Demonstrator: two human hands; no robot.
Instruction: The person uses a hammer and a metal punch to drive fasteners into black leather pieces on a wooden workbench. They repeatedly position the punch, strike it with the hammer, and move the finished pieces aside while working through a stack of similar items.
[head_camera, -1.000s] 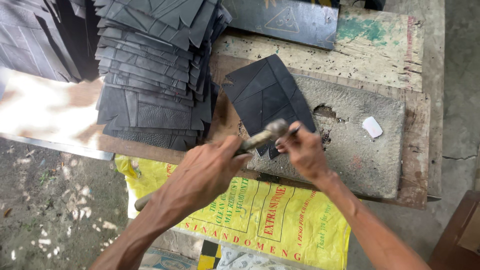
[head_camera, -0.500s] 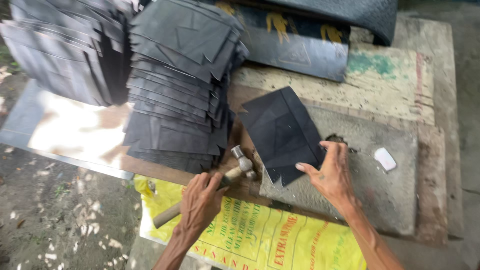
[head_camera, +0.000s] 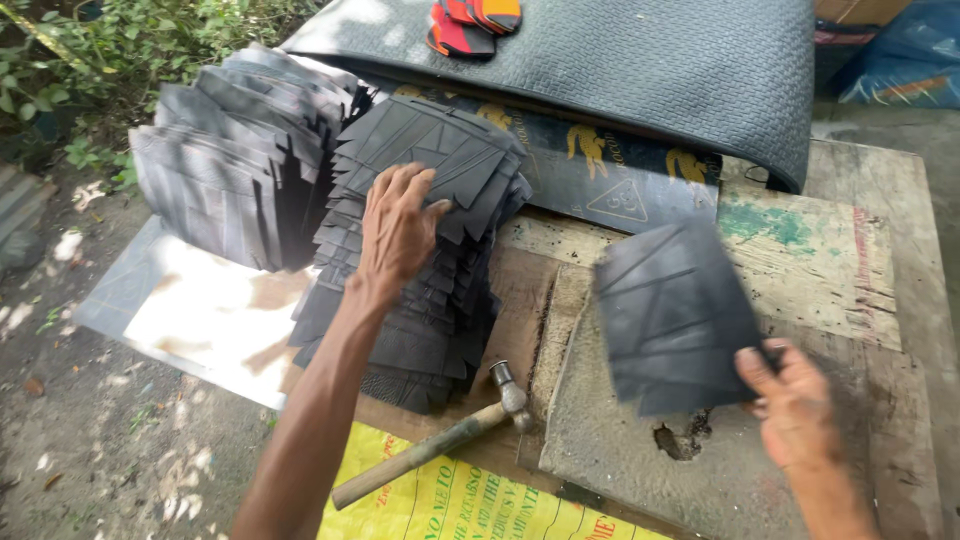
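Two hands busy: left hand (head_camera: 400, 225) spread flat on the stacked rubber pieces (head_camera: 430, 200) at ten o'clock, right hand (head_camera: 795, 400) pinching one cut piece (head_camera: 675, 315) at three; hammer (head_camera: 440, 445) lies idle on the bench (head_camera: 850, 230).

Left hand (head_camera: 398, 225) flat on top of the near stack of rubber sheets (head_camera: 420, 250), dead centre. A second stack (head_camera: 235, 175) sits just beside it at nine o'clock. Hammer (head_camera: 440, 445) lies on the bench at six o'clock of the near stack, head touching the slab's (head_camera: 620, 460) edge. Right hand (head_camera: 795, 405) at four o'clock, pinching a loose sheet (head_camera: 675, 315) above the slab. At twelve o'clock, a big rolled mat (head_camera: 640, 65) lies across the back. A sack (head_camera: 450, 500) hangs at the near edge.
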